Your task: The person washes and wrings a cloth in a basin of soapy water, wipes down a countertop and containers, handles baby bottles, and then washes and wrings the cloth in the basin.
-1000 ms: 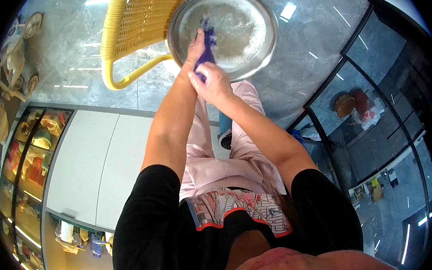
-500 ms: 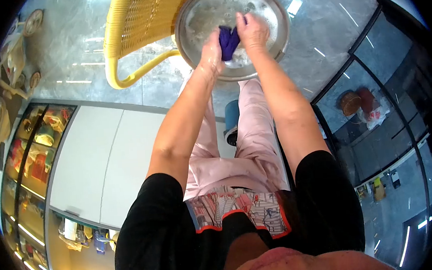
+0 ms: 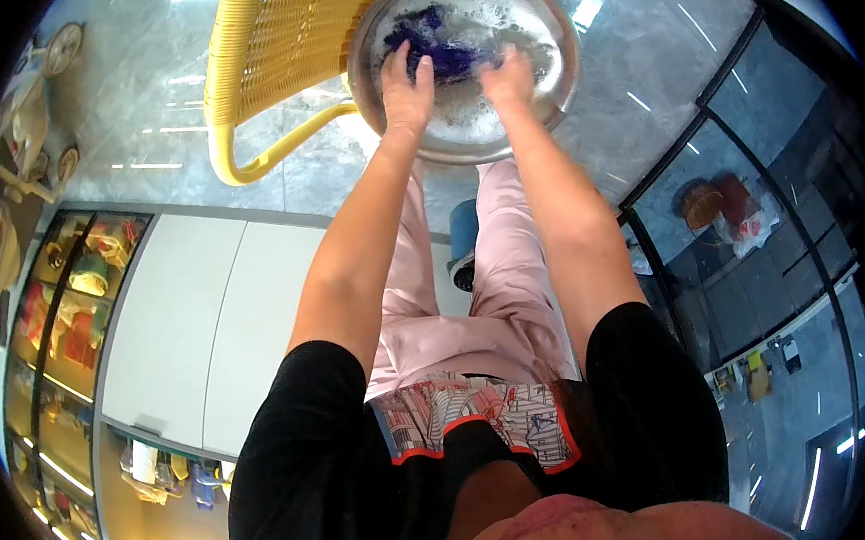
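Note:
A wet dark purple cloth [image 3: 450, 56] lies spread in sudsy water inside a round metal basin [image 3: 369, 109]. My left hand [image 3: 407, 93] is at the cloth's near left edge, its thumb and fingers closed around a bit of the fabric. At the right end of the cloth, my right hand [image 3: 507, 79] has its fingers curled onto the fabric; motion blurs them a little. Foam floats around the cloth, and part of the fabric is under the water.
A yellow woven chair [image 3: 287, 49] stands against the basin's left side. Below the basin are my legs in pink trousers [image 3: 510, 234]. White cabinet doors [image 3: 170, 318] are at the left, a black-framed glass partition [image 3: 712, 110] at the right.
The purple cloth was bunched between both hands above the water; now it is lowered and spread out in the basin. My left hand has moved a little left, and more foam shows.

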`<move>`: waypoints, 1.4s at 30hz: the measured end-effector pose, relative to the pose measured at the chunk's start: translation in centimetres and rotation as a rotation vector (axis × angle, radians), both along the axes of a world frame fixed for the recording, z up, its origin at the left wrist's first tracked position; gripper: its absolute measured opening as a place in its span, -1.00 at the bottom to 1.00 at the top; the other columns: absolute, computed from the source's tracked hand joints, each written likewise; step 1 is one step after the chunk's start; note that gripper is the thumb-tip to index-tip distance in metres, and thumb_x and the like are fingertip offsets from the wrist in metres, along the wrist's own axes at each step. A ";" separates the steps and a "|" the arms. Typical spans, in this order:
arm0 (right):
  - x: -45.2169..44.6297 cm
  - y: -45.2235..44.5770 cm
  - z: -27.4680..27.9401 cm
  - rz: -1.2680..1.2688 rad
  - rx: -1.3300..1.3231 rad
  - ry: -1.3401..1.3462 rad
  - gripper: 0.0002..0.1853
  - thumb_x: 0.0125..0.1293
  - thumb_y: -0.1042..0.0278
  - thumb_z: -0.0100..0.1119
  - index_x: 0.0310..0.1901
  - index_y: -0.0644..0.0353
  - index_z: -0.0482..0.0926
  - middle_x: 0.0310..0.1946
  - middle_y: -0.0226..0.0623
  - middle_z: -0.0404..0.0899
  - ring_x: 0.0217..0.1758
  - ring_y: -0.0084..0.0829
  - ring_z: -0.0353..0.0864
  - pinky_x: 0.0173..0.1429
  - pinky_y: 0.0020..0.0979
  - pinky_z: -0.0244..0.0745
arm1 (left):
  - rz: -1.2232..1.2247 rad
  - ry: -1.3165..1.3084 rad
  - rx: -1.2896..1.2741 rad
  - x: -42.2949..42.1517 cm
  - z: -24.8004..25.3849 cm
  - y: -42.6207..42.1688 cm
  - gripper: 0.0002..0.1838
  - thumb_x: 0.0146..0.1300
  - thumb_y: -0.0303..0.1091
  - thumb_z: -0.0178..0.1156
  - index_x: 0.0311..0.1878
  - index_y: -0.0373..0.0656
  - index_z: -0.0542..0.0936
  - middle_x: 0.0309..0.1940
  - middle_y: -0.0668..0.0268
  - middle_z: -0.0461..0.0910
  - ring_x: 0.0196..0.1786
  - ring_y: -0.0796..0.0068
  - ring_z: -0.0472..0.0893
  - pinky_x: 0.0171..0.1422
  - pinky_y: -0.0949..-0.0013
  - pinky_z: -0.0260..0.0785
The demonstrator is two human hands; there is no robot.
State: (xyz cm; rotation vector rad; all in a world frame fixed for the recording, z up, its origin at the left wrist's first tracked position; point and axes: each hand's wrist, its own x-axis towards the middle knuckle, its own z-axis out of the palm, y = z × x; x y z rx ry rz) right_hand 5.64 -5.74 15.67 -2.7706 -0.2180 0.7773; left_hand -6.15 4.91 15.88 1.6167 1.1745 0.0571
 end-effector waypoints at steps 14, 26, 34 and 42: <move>-10.4 4.7 11.9 0.359 0.749 -0.001 -0.63 0.05 0.27 0.38 -0.70 0.15 0.38 -0.66 -0.19 0.43 -0.50 -0.10 0.49 -0.37 -0.14 0.39 | 0.447 -0.392 -1.056 -1.0 -5.9 -0.2 -0.41 0.39 0.23 -0.05 0.10 -0.14 0.53 -0.25 0.24 0.60 -0.35 0.37 0.60 -0.27 0.37 0.52; 1.5 2.7 -0.2 0.090 0.099 -0.317 -0.81 0.10 0.11 0.27 -0.47 0.00 0.60 -0.60 -0.16 0.60 -0.47 0.00 0.62 -0.34 -0.07 0.51 | 0.711 -0.271 -1.008 3.1 5.1 -0.9 -0.61 0.45 -0.10 -0.13 0.00 -0.16 0.56 -0.13 0.26 0.64 -0.11 0.34 0.66 0.03 0.27 0.50; 0.1 -0.1 1.0 0.614 0.079 -0.328 -0.43 0.28 0.22 0.19 0.32 -0.38 0.33 0.23 -0.27 0.35 0.10 -0.12 0.54 0.01 -0.11 0.56 | -0.277 0.156 0.397 -0.5 0.7 -2.2 -0.45 0.39 -0.19 -0.02 0.38 -0.21 0.31 0.44 -0.17 0.07 0.40 -0.19 0.20 0.45 0.01 0.11; 0.2 -0.2 -3.5 -0.001 0.047 -0.046 -0.73 0.23 0.46 0.10 -0.05 0.03 0.63 -0.22 -0.14 0.66 -0.17 -0.21 0.66 -0.11 -0.18 0.57 | -0.438 0.197 0.192 -1.2 -1.3 0.5 -0.34 0.26 -0.10 0.16 0.41 -0.06 0.31 0.40 -0.04 0.22 0.40 -0.02 0.29 0.43 0.07 0.15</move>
